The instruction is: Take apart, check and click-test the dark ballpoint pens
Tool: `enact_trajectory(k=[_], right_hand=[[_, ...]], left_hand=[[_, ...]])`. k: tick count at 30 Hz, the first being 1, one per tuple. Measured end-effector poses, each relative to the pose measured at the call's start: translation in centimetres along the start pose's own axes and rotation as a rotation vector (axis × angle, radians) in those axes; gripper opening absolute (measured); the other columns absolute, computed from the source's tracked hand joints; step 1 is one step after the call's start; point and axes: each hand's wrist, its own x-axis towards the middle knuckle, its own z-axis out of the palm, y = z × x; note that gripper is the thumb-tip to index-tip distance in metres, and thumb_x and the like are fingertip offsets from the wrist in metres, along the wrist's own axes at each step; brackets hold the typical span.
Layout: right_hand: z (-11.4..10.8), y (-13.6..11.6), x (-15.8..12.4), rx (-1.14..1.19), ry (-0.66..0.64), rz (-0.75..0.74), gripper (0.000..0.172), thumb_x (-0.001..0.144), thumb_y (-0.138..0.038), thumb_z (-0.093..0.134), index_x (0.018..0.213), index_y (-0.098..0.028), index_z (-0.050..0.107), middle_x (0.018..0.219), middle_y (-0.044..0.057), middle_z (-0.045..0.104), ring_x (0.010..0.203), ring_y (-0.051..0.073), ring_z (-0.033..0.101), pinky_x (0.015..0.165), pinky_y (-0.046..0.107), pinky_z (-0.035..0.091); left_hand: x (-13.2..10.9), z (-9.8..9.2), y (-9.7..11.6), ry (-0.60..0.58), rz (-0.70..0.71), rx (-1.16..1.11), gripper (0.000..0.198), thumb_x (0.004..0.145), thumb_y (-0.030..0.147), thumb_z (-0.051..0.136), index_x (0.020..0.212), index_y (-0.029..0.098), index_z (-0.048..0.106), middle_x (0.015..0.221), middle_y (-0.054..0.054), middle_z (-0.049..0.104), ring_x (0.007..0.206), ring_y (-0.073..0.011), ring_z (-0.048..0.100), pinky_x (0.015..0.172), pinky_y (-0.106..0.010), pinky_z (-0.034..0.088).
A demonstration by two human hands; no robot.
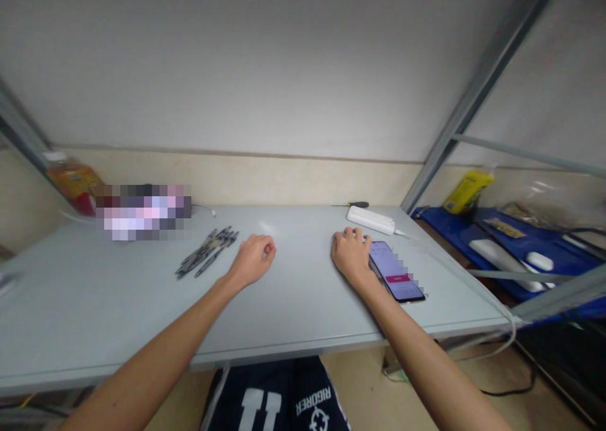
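Observation:
My left hand [254,259] rests on the table in a loose fist, thumb side toward the middle, with nothing seen sticking out of it. Just to its left lies a loose bunch of grey and black pens [207,252]. My right hand [351,252] lies palm down on the table with its fingers slightly bent and apart. Beside it, on the right, is a phone [396,273] with a lit screen, its left edge partly behind the hand and wrist. A narrow dark strip shows between the phone and my wrist; what it is I cannot tell.
Behind the phone are a white power strip [370,220] with a cable and a screwdriver [358,204]. A bottle [73,182] and a blurred-out item [144,213] stand at the back left. Metal posts [466,118] rise on both sides. A blue surface [430,219] holds a yellow packet [468,191].

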Motion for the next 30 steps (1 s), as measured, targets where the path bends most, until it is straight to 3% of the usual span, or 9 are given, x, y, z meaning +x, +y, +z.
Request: enact_trajectory(k=[11,24,30], right_hand=[[0.3,0.2,0.3,-0.009,0.002,-0.011,0.027,0.086,-0.013,0.036,0.098,-0.013,0.060,0.103,0.016,0.058,0.098,0.029,0.044,0.083,0.043,0.027],[0.3,0.4,0.7,0.041,-0.010,-0.002,0.034,0.083,-0.006,0.035,0.105,-0.016,0.059,0.102,0.014,0.059,0.097,0.028,0.045,0.083,0.044,0.027],[0.0,-1.9,0.0,0.107,0.041,-0.085,0.030,0.083,-0.012,0.040,0.106,-0.018,0.059,0.109,0.015,0.054,0.100,0.028,0.040,0.085,0.044,0.027]], left_hand=[[0.0,0.0,0.0,-0.005,-0.007,0.005,0.013,0.078,0.019,0.045,0.071,0.018,0.056,0.071,-0.003,0.060,0.075,-0.0179,0.051,0.075,-0.031,0.038],[0.0,-0.1,0.0,-0.011,-0.009,0.006,0.013,0.078,0.019,0.044,0.070,0.019,0.055,0.071,-0.003,0.060,0.075,-0.0177,0.052,0.075,-0.031,0.039],[0.0,-0.2,0.2,0.015,-0.018,0.061,0.011,0.080,0.020,0.044,0.079,0.019,0.055,0.077,-0.003,0.060,0.081,-0.0193,0.052,0.079,-0.034,0.040]])
